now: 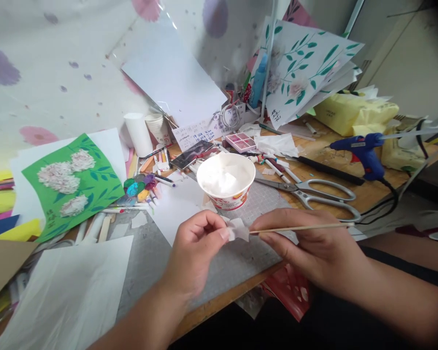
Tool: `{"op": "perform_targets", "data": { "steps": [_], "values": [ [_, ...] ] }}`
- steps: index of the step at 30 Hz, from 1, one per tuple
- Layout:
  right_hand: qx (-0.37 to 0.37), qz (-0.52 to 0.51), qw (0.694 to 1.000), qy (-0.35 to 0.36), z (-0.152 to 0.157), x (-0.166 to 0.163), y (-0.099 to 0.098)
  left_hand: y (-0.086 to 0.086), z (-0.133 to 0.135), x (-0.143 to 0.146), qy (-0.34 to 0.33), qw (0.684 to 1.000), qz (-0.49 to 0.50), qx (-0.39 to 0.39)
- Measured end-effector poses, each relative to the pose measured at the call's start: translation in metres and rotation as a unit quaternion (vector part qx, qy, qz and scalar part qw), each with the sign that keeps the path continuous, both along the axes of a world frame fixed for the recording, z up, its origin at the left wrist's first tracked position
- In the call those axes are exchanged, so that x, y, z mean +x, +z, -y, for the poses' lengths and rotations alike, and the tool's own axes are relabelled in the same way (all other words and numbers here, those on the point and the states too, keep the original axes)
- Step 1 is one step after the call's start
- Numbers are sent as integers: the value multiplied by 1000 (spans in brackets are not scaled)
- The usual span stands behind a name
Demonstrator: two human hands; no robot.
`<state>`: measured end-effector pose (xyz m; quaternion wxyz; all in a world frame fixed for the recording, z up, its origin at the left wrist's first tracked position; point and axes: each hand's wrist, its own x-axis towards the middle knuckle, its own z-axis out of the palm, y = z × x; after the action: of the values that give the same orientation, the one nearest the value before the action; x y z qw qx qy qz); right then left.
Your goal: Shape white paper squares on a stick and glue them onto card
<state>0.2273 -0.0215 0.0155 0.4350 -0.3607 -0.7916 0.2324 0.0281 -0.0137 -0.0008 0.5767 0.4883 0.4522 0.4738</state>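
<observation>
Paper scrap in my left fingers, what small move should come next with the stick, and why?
Probably ease the tip of the stick a little further into the paper scrap. The left hand pinches the scrap at one edge, the right hand holds the stick level, and its tip only just meets the scrap.

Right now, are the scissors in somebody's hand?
No, the scissors lie on the desk; the right hand holds a thin stick, the left hand a paper scrap.
</observation>
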Motion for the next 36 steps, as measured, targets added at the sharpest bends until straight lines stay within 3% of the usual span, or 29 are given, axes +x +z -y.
{"op": "perform_targets", "data": {
  "steps": [8, 15, 19, 21, 23, 25, 28, 31, 36],
  "values": [
    [-24, -24, 999, -39, -4, 14, 1, 23, -27, -6, 134, 983, -74, 104],
    [-45, -42, 998, -32, -5, 17, 6, 42, -65, -6, 109, 949, -243, 168],
    [-67, -77, 995, -8, -3, 19, 10, 42, -45, -7, 157, 911, -286, 251],
    [-89, -102, 991, 12, -3, 20, 11, 35, -24, -6, 138, 894, -268, 332],
    [-108, -126, 985, 37, -2, 20, 11, 22, -5, -4, 53, 945, -151, 284],
    [-110, -139, 982, 57, -2, 18, 10, 9, 8, -2, -58, 989, -10, 134],
    [-111, -140, 981, 80, -1, 12, 9, -2, 11, 1, -169, 978, 113, -37],
    [-128, -123, 979, 101, 0, 5, 11, -3, 8, 3, -189, 967, 137, -104],
    [-144, -106, 978, 111, 1, -2, 14, -3, 6, 5, -176, 965, 149, -128]
  ]
}}
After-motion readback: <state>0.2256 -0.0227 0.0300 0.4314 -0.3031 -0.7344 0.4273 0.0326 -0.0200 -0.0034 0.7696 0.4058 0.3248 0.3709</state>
